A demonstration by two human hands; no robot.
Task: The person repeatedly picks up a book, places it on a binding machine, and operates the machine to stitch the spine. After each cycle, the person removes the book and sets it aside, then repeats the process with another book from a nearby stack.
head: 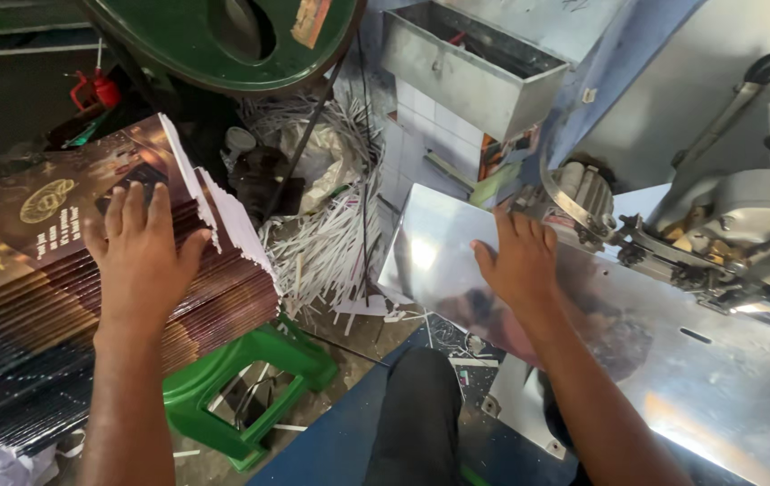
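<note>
From the head camera, the left hand (139,255) lies flat and open, fingers spread, palm down on the top sheet of a fanned stack of dark printed sheets (61,297), gripping nothing. The stack rests on a green plastic stool (250,387) at the person's left. The right hand (517,258) also lies open, fingers together, pressed flat on the shiny metal table (700,378) of a grey machine (745,225), holding nothing. White paper trimmings (331,243) pile between stack and machine.
</note>
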